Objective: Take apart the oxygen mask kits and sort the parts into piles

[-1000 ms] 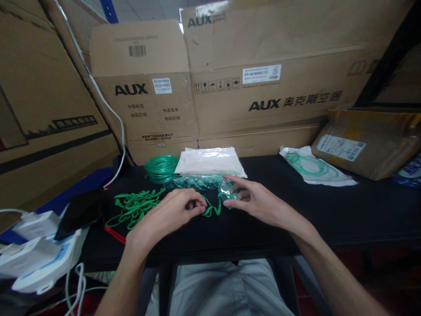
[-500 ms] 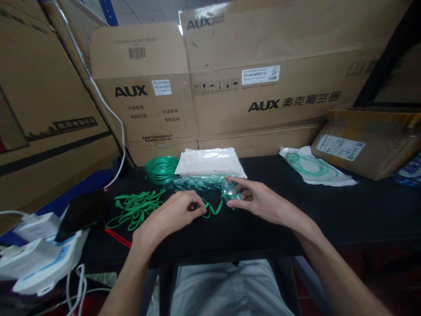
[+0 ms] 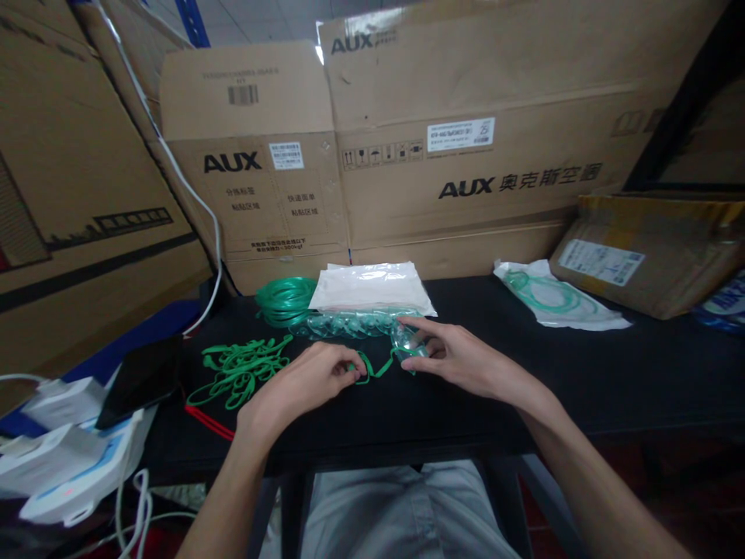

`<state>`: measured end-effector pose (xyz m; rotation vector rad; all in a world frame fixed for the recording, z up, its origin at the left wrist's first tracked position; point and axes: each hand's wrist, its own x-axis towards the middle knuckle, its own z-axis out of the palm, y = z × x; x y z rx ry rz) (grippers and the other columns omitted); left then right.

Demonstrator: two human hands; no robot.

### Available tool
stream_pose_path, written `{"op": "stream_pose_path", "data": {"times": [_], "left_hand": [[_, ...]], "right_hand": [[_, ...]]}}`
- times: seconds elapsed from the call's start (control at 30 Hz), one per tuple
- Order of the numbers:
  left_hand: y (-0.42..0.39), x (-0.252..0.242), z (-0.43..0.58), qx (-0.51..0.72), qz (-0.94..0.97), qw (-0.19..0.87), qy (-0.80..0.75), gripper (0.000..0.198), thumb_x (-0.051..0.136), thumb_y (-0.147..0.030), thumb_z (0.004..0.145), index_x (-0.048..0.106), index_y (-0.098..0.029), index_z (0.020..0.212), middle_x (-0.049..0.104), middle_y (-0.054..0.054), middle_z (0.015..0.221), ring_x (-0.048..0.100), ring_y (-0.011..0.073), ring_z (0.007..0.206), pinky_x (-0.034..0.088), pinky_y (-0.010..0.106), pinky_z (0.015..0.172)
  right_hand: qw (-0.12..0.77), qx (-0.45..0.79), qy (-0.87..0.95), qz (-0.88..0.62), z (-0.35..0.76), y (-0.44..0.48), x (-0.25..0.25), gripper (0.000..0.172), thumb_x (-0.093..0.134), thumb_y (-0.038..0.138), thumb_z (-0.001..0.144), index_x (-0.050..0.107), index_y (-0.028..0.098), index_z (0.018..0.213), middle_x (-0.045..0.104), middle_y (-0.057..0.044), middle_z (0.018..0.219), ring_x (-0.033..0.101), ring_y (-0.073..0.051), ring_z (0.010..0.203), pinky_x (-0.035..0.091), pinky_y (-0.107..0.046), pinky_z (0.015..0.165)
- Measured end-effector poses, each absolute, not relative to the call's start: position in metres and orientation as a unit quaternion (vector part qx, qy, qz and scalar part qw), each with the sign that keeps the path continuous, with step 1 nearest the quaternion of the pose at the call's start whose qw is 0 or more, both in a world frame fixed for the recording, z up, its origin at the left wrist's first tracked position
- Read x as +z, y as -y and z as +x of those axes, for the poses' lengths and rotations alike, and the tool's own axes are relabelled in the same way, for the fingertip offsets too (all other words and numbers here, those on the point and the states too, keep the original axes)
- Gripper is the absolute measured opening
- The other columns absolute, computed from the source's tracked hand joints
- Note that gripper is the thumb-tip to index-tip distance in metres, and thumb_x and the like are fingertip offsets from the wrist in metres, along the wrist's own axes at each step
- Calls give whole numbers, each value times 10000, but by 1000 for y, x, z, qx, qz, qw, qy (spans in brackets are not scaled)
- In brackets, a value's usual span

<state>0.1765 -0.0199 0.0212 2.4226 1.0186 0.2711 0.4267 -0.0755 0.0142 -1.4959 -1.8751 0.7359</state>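
Observation:
My right hand [image 3: 445, 348] grips a clear oxygen mask [image 3: 407, 339] by its rim, thumb low and fingers on top. A green elastic strap [image 3: 381, 366] runs from the mask to my left hand [image 3: 326, 373], whose thumb and fingers pinch it. Just behind lies a row of several clear masks [image 3: 349, 323] with greenish edges. To the left of my left hand is a tangled heap of green elastic straps [image 3: 241, 369]. A coil of green tubing [image 3: 285, 301] rests beyond the heap.
White plastic bags [image 3: 372, 287] lie behind the masks. A packed bag with green tubing [image 3: 552, 295] and a taped carton [image 3: 640, 248] are at the right. On the left are a dark phone [image 3: 140, 380], chargers on a power strip [image 3: 87, 466] and a white cable [image 3: 201, 202].
My left hand's fingers have curled in closer together on the strap, which now loops up beside the fingertips. My right hand and the mask have hardly moved.

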Motion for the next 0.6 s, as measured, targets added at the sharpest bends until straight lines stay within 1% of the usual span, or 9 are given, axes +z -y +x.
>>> {"op": "stream_pose_path", "data": {"times": [0.1, 0.2, 0.23, 0.3, 0.37, 0.4, 0.47, 0.53, 0.6], "left_hand": [[19, 19, 176, 87, 879, 244, -400, 198, 661, -314, 825, 767, -236, 972, 710, 14, 813, 655, 196, 757, 462, 243, 675], [20, 18, 175, 88, 879, 244, -399, 135, 653, -257, 829, 768, -229, 895, 681, 19, 845, 647, 193, 786, 472, 256, 706], [21, 18, 174, 92, 885, 242, -388, 129, 639, -242, 842, 766, -232, 862, 669, 24, 889, 644, 193, 823, 476, 262, 738], [23, 22, 174, 111, 899, 238, -350, 128, 641, -255, 864, 761, -240, 824, 635, 33, 1038, 626, 199, 955, 472, 282, 849], [26, 29, 173, 145, 907, 239, -315, 106, 677, -310, 868, 759, -252, 833, 582, 37, 1159, 580, 212, 1089, 433, 310, 969], [28, 34, 173, 165, 907, 245, -302, 102, 692, -335, 867, 759, -259, 853, 564, 37, 1179, 564, 214, 1117, 418, 320, 998], [32, 43, 171, 203, 895, 277, -284, 109, 706, -358, 867, 756, -261, 874, 565, 34, 1121, 574, 201, 1064, 435, 314, 963], [35, 51, 169, 237, 871, 338, -266, 109, 714, -349, 865, 744, -244, 861, 584, 24, 1018, 591, 179, 954, 465, 288, 865], [38, 55, 168, 281, 829, 410, -256, 107, 715, -321, 865, 715, -216, 842, 613, 15, 943, 596, 160, 876, 476, 262, 787]], "right_hand": [[307, 276, 713, -568, 428, 75, 13, 693, 748, 352, 827, 505, 198, 1457, 640, 6, 761, 619, -176, 700, 489, -291, 660], [310, 271, 716, -564, 428, 74, 13, 691, 739, 345, 833, 498, 188, 1461, 637, 7, 748, 618, -177, 692, 481, -289, 652], [311, 269, 716, -565, 428, 73, 13, 690, 736, 338, 834, 495, 186, 1462, 630, 13, 732, 613, -175, 679, 476, -286, 641], [315, 261, 717, -565, 428, 73, 13, 683, 729, 322, 837, 493, 187, 1463, 609, 30, 690, 596, -166, 639, 466, -278, 620], [319, 249, 722, -561, 429, 73, 12, 667, 724, 305, 836, 503, 195, 1456, 598, 41, 668, 583, -159, 613, 467, -276, 616], [322, 240, 725, -559, 431, 72, 11, 657, 720, 299, 838, 509, 200, 1452, 609, 37, 679, 587, -159, 616, 474, -279, 627], [322, 209, 732, -562, 434, 71, 7, 643, 710, 302, 845, 515, 204, 1450, 662, 3, 765, 612, -172, 663, 494, -297, 675], [322, 172, 735, -571, 438, 69, 2, 639, 705, 318, 848, 518, 210, 1450, 710, -50, 934, 641, -193, 749, 505, -320, 744], [323, 149, 736, -576, 441, 68, -2, 633, 704, 327, 848, 523, 222, 1446, 709, -80, 1071, 651, -208, 828, 506, -338, 801]]}}
